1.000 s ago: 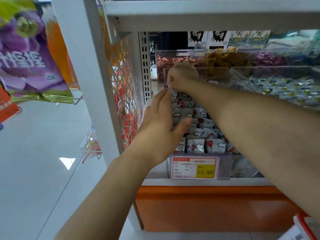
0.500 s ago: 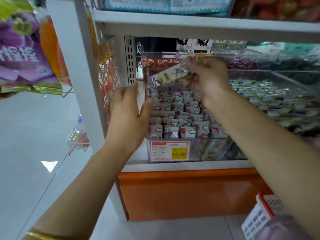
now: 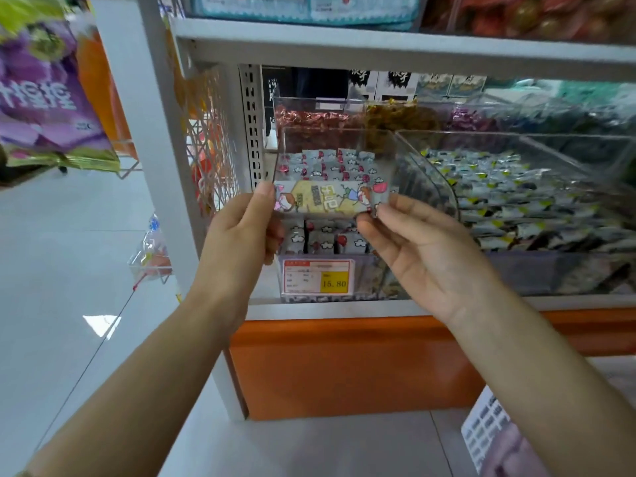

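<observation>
i hold a cartoon-printed snack packet [image 3: 325, 198] level between my left hand [image 3: 237, 235] and right hand [image 3: 423, 249], fingertips pinching each end, in front of the clear bin [image 3: 385, 160] of small wrapped candies, above its yellow price tag [image 3: 318, 277].

A white metal shelf [image 3: 378, 46] stands on an orange base [image 3: 344, 366], with a white post [image 3: 148, 132] at its left corner. To the left lies a pale, glossy floor [image 3: 51, 270], where a bright light patch [image 3: 101, 323] reflects.
</observation>
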The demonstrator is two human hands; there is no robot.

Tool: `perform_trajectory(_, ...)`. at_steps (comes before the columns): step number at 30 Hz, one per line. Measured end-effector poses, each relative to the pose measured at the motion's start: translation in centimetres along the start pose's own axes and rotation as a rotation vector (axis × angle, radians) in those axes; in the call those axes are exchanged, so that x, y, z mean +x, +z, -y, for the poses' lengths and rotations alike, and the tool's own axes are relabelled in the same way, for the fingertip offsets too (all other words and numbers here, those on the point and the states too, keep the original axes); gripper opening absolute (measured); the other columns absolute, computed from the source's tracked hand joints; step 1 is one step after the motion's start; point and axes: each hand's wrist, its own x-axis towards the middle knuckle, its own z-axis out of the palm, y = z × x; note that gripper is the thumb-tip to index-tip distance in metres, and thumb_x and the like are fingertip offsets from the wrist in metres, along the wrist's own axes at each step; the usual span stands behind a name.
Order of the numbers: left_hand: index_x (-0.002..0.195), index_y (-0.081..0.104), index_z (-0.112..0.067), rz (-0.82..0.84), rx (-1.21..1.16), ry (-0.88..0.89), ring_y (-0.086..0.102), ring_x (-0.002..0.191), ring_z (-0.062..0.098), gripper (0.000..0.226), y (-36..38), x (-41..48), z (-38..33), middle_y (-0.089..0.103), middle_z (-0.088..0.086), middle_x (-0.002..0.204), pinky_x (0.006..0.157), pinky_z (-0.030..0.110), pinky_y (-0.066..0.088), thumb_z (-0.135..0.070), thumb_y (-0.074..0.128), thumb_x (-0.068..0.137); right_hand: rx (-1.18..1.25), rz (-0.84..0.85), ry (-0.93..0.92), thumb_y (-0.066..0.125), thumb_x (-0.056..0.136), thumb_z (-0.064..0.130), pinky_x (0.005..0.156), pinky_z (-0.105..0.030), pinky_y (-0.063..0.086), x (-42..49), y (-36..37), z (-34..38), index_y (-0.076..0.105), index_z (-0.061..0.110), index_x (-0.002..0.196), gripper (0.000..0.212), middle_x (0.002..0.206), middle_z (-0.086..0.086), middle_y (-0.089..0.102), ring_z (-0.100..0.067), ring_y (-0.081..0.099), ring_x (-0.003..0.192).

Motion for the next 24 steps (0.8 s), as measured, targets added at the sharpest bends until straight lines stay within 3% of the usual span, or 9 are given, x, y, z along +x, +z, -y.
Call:
perform_trajectory(4, 0.074, 0.054, -0.015, -0.032, 0.001, -0.044, 0.041, 0.045, 0.003, 0.035, 0.1, 0.2, -0.2, 0.051, -0.01, 0.047, 0.046, 0.016, 0.037, -0.035, 0.038, 0.098, 0.002, 0.0, 0.018, 0.061, 0.067, -0.001, 0.054, -0.019, 0.055, 0.1, -0.4, 0.0, 0.065, 0.003, 0.085, 0.019, 0.071, -0.011, 0.072, -0.017, 0.071, 0.066)
perform_trajectory(9, 0.052, 0.051, -0.025, -0.014, -0.124, -0.1, 0.036, 0.041, 0.005, 0.047, -0.1, 0.3, -0.5, 0.046, -0.007, 0.045, 0.046, 0.018, 0.037, -0.032, 0.044, 0.098, 0.06, -0.003, 0.036, 0.06, 0.066, 0.0, 0.05, -0.019, 0.054, 0.4, -0.5, 0.0, 0.06, 0.001, 0.097, 0.031, 0.068, -0.011, 0.071, -0.016, 0.071, 0.063)
perform_trajectory(11, 0.05, 0.047, -0.022, 0.043, -0.189, -0.129, 0.034, 0.04, 0.006, 0.048, -0.2, 0.4, -0.5, 0.044, -0.006, 0.046, 0.043, 0.016, 0.036, -0.029, 0.045, 0.098, 0.079, -0.02, 0.025, 0.059, 0.067, 0.0, 0.048, -0.018, 0.053, 0.5, -0.6, 0.0, 0.058, 0.0, 0.101, 0.035, 0.066, -0.011, 0.07, -0.015, 0.07, 0.061)
perform_trajectory(16, 0.063, 0.053, -0.008, 0.219, -0.139, -0.088, 0.039, 0.044, 0.006, 0.037, -1.0, 0.9, -0.6, 0.049, -0.003, 0.047, 0.044, 0.013, 0.04, -0.019, 0.044, 0.097, 0.036, -0.09, -0.028, 0.05, 0.088, -0.004, 0.049, -0.019, 0.053, 0.7, -0.8, 0.0, 0.059, 0.001, 0.107, 0.022, 0.07, -0.01, 0.071, -0.014, 0.069, 0.059)
perform_trajectory(19, 0.073, 0.063, -0.014, 0.243, 0.05, 0.059, 0.049, 0.049, 0.004, 0.027, -1.4, 0.8, -0.8, 0.062, 0.0, 0.057, 0.05, 0.013, 0.044, -0.009, 0.048, 0.095, -0.232, -0.108, -0.15, 0.049, 0.095, 0.014, 0.053, -0.024, 0.054, 0.6, -1.1, 0.1, 0.068, 0.016, 0.102, 0.021, 0.095, -0.011, 0.068, -0.017, 0.069, 0.067)
perform_trajectory(21, 0.086, 0.067, -0.019, 0.248, 0.174, 0.159, 0.054, 0.053, 0.001, 0.026, -1.5, 0.7, -0.9, 0.068, 0.001, 0.064, 0.053, 0.011, 0.045, -0.003, 0.048, 0.094, -0.365, -0.091, -0.225, 0.054, 0.093, 0.021, 0.057, -0.026, 0.055, 0.5, -1.1, 0.0, 0.07, 0.02, 0.098, 0.017, 0.098, -0.008, 0.065, -0.017, 0.067, 0.073)
perform_trajectory(24, 0.111, 0.066, -0.022, 0.256, 0.241, 0.166, 0.062, 0.066, 0.005, 0.036, -1.5, 0.6, -1.0, 0.07, 0.003, 0.079, 0.063, 0.013, 0.051, 0.002, 0.048, 0.092, -0.484, -0.097, -0.3, 0.057, 0.09, 0.006, 0.064, -0.026, 0.056, 0.6, -1.3, -0.3, 0.066, 0.015, 0.092, 0.013, 0.101, -0.012, 0.065, -0.018, 0.068, 0.08)
